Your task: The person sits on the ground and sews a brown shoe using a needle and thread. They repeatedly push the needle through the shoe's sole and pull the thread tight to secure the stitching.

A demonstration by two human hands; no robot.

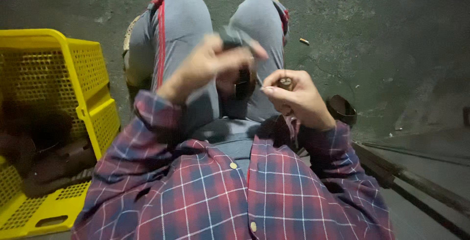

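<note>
I am seated, looking down over my plaid shirt and grey trousers. My left hand (pixel 208 66) is raised above my lap, blurred, with fingers pinched on a thin grey strip (pixel 240 39) that hangs near a dark oval object (pixel 242 87) between my hands. My right hand (pixel 296 98) is closed around a small brown cylindrical piece (pixel 285 82) whose round end shows at the top of my fist. The two hands are close together over my knees.
A yellow perforated plastic crate (pixel 90 78) stands at my left, with dark items inside. A dark round bowl-like object (pixel 341 108) lies on the concrete floor by my right elbow. Dark metal bars (pixel 416 183) run along the lower right. A small butt-like scrap (pixel 304 41) lies on the floor.
</note>
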